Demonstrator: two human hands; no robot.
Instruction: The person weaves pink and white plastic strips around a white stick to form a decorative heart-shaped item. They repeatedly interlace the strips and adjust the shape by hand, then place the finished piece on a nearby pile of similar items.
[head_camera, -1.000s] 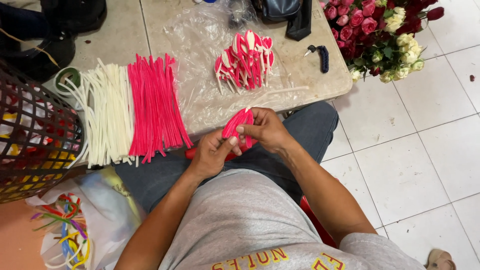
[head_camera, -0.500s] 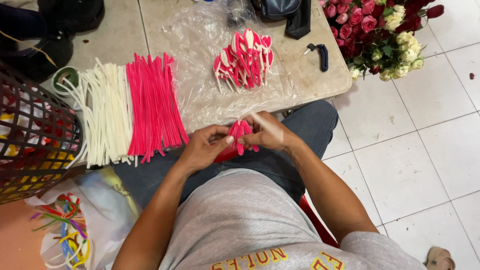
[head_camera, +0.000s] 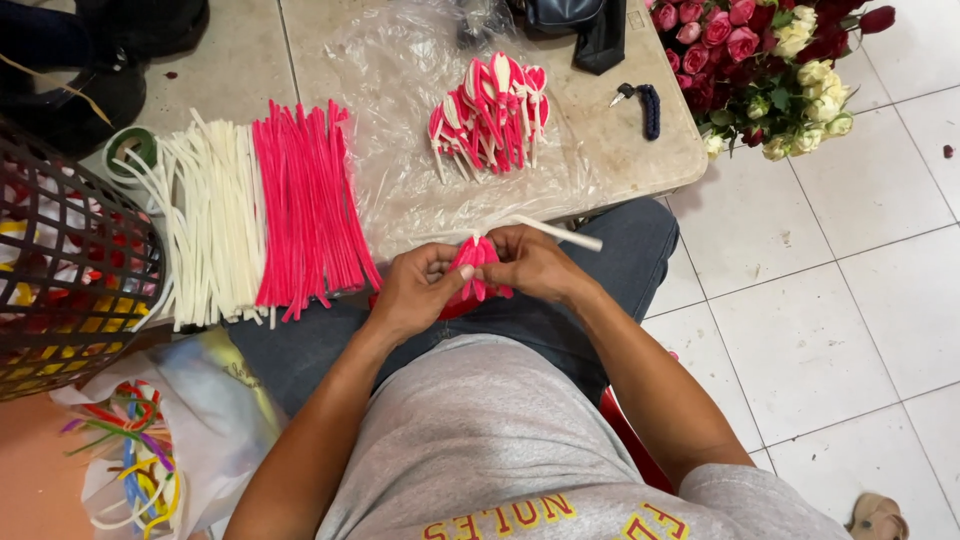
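**Two hands closed on a pink petal piece above the lap**

Left hand (head_camera: 418, 290) and right hand (head_camera: 530, 262) together over the lap, just in front of the table edge (head_camera: 640, 190), both clenched around a small pink folded piece (head_camera: 474, 268). Left fingers curled against its left side, right fingers wrapped over its right side and top. A white stem (head_camera: 560, 233) projecting from the right hand, slanting to the right and slightly downward over the jeans (head_camera: 620, 270); whether pinched by the right fingers or joined to the pink piece cannot be told.

On the table beyond the hands, a crumpled clear plastic sheet (head_camera: 400, 170) bearing a heap of finished pink-and-white petal pieces (head_camera: 490, 115). To the left of the sheet, a bundle of pink strips (head_camera: 310, 205) laid side by side, touching a bundle of white strips (head_camera: 215, 225) further left. A roll of green tape (head_camera: 128, 150) near the top of the white bundle.

At the far right corner of the table, a dark cord with a metal clip (head_camera: 645, 105); beside the corner, a bouquet of red, pink and cream roses (head_camera: 770, 70). At the left edge, a dark mesh basket (head_camera: 70, 270), and below it a plastic bag of coloured strips (head_camera: 140, 470) on the floor. White floor tiles (head_camera: 830, 300) to the right.
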